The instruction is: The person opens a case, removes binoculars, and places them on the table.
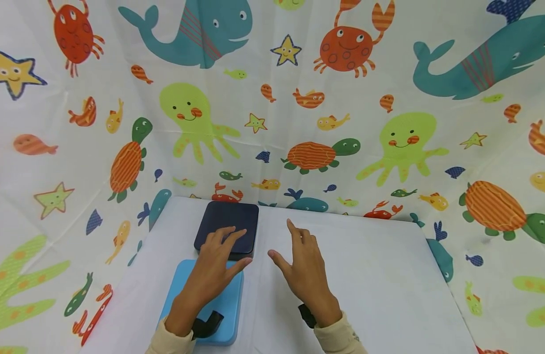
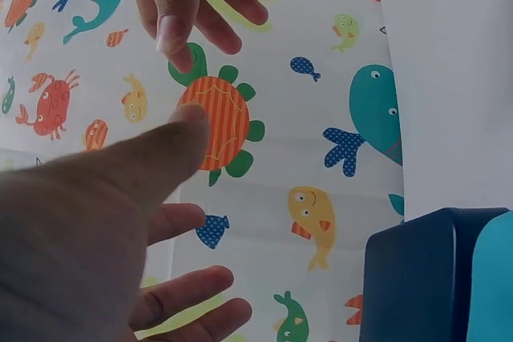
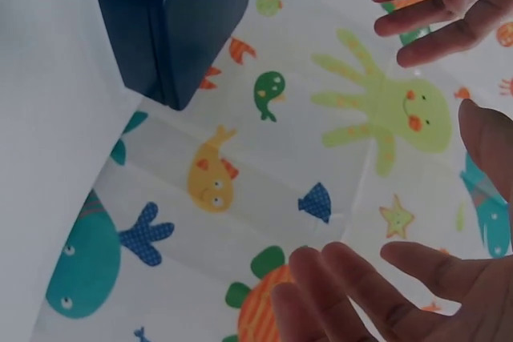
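Observation:
My left hand (image 1: 216,263) hovers over the two boxes, fingers spread and relaxed, holding nothing. Below it lies a light blue box (image 1: 226,314), partly hidden by the hand and forearm. Behind that, toward the back edge of the table, sits a dark navy box (image 1: 230,216) with rounded corners. To the right, my right hand (image 1: 304,268) is raised above the white table with thumb and fingers apart, also holding nothing. The left wrist view shows the navy box (image 2: 409,278) at the lower right; in the right wrist view the navy box (image 3: 176,30) is at the top.
A white table (image 1: 378,285) stretches out to the right of the boxes. A cloth curtain (image 1: 263,29) printed with sea animals hangs behind the table and along both sides. Dark straps (image 1: 207,324) circle the wrists, by the cream sleeves (image 1: 339,337).

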`<move>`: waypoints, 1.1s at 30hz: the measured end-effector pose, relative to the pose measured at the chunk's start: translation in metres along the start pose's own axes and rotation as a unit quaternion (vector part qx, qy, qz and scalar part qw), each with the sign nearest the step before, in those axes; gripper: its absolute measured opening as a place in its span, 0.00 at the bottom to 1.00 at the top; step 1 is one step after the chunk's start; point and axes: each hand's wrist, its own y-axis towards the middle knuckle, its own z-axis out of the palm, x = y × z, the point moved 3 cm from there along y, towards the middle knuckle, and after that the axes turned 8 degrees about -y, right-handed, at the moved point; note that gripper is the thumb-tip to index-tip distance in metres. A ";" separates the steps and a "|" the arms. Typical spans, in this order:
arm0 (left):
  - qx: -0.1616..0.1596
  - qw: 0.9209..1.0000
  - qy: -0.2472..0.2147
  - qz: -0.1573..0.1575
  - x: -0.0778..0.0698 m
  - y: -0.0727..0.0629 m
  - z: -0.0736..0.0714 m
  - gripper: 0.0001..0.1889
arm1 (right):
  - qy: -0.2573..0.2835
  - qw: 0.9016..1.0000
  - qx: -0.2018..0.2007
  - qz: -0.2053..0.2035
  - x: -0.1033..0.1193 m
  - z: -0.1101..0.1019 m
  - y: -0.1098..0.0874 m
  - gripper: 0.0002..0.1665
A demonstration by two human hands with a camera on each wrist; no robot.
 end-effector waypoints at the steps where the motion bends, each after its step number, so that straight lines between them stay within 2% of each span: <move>1: -0.002 1.000 -0.001 -0.003 0.001 -0.001 0.000 0.37 | 0.003 1.000 0.000 0.001 0.001 0.001 0.000 0.53; 12: -0.016 0.999 -0.019 -0.044 0.018 -0.013 0.001 0.39 | 0.036 0.999 0.010 0.020 0.010 0.011 -0.002 0.55; 18: -0.009 0.997 -0.028 -0.065 0.028 -0.019 -0.001 0.39 | 0.049 0.998 0.019 0.019 0.014 0.020 -0.005 0.55; 26: -0.006 0.996 -0.024 -0.080 0.044 -0.029 -0.005 0.42 | 0.065 0.997 0.038 0.027 0.017 0.031 -0.011 0.54; 33: 0.004 0.994 -0.010 -0.109 0.058 -0.039 -0.010 0.44 | 0.083 0.994 0.056 0.036 0.017 0.043 -0.015 0.54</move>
